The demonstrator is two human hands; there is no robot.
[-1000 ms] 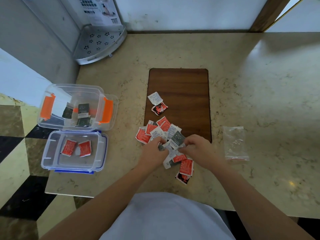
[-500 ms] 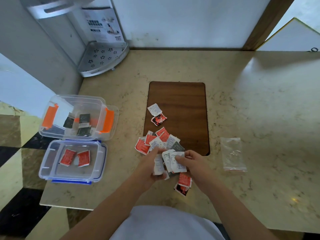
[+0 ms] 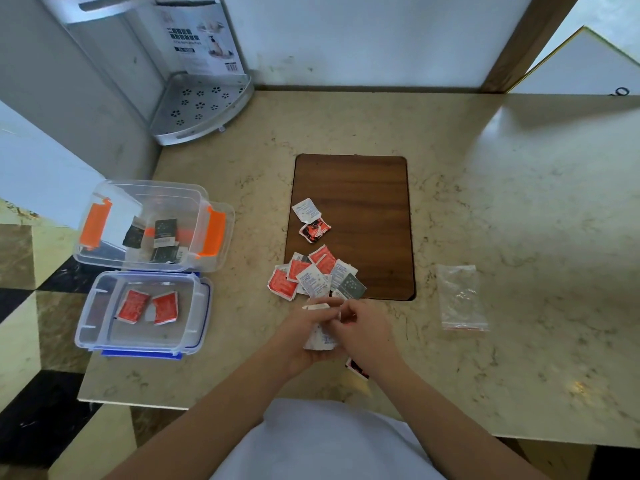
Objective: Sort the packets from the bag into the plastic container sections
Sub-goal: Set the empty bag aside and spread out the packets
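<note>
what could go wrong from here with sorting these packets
Both hands, left hand and right hand, hold several white packets bunched together, so one might slip or get miscounted. The blue-clip box and orange-clip box sit near the counter edge, so a nudge could tip them off.

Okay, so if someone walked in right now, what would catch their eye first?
Probably the heap of red and white packets at the near edge of the wooden board, with both hands just below it, the left hand and right hand gathering white packets. Next, left of them, the two clear containers: the orange-latched one holding dark packets, the blue-latched one holding two red packets.
</note>
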